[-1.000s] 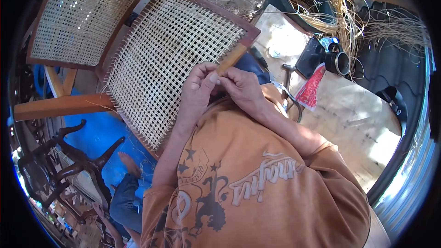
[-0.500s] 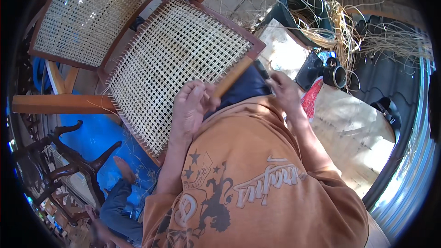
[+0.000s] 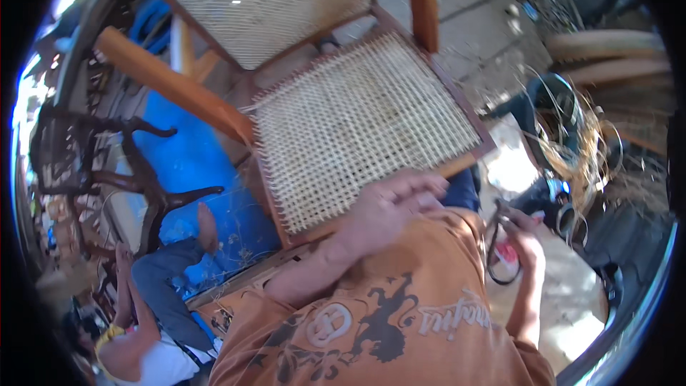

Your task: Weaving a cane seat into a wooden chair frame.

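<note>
Left grip (image 3: 401, 201) is loose, fingers apart, over the cane seat's (image 3: 364, 129) near edge; right grip (image 3: 524, 232)'s nearer the dark curved tool (image 3: 491, 243), by the bench's (image 3: 572, 297) left edge, can't tell if clamped tbh.

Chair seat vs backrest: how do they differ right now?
- Weave: the seat shows a plain open grid; the backrest looks finer, though blur hides detail.
- Edges: short strand ends poke out along the seat's left side; none are discernible on the backrest.
- Placement: the seat is nearer, with the left hand at its near edge; the backrest is beyond, cropped by the picture's top.

Shared: pale weave in reddish-brown frames.
</note>
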Action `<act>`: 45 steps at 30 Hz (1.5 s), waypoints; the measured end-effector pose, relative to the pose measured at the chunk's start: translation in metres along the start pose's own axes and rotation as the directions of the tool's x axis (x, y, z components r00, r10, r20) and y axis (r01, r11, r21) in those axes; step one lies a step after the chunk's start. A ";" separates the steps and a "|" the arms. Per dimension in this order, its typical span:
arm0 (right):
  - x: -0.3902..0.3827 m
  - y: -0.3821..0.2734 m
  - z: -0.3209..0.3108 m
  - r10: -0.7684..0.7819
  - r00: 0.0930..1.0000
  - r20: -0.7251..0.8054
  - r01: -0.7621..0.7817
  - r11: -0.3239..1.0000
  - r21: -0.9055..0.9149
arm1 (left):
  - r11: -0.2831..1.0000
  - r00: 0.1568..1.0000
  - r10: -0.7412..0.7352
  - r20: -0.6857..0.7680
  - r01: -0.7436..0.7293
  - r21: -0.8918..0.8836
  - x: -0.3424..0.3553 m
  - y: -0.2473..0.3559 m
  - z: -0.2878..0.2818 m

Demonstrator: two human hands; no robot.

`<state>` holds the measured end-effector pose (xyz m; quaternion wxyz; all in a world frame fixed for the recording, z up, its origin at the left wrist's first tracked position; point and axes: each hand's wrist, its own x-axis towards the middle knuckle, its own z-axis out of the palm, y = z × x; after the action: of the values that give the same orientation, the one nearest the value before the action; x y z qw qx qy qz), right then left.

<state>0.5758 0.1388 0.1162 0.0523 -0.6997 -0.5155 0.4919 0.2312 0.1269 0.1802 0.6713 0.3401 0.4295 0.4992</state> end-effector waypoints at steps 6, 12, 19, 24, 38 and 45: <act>-0.018 -0.060 -0.005 -0.054 0.997 -0.057 0.075 0.862 0.502 | 0.637 0.432 0.746 0.507 -0.687 -0.351 -0.006 0.078 0.034; -0.016 -0.055 0.031 -0.298 0.878 0.376 -0.181 0.521 0.834 | -0.076 -0.298 0.921 0.250 -0.769 -0.635 0.032 0.095 0.053; -0.008 -0.058 0.046 -0.293 0.918 0.266 -0.088 0.505 0.858 | 0.042 -0.165 0.943 0.291 -0.805 -0.592 0.019 0.089 0.055; -0.011 -0.086 0.041 -0.342 0.934 0.101 0.100 0.523 0.847 | 0.101 -0.053 0.961 0.271 -0.846 -0.524 0.012 0.088 0.055; -0.010 -0.163 0.092 -0.652 0.736 -0.185 0.676 0.687 0.268 | 0.963 0.973 0.093 -0.212 -0.142 -0.228 0.009 0.062 0.042; 0.001 -0.172 0.098 -0.685 0.710 -0.165 0.704 0.683 0.196 | 0.957 0.971 0.080 -0.226 -0.139 -0.256 0.040 0.021 0.025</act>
<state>0.3873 0.1769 0.1652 0.3407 -0.4588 -0.6748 0.4670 0.2516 0.1707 0.1994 0.6327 0.2134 0.4071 0.6232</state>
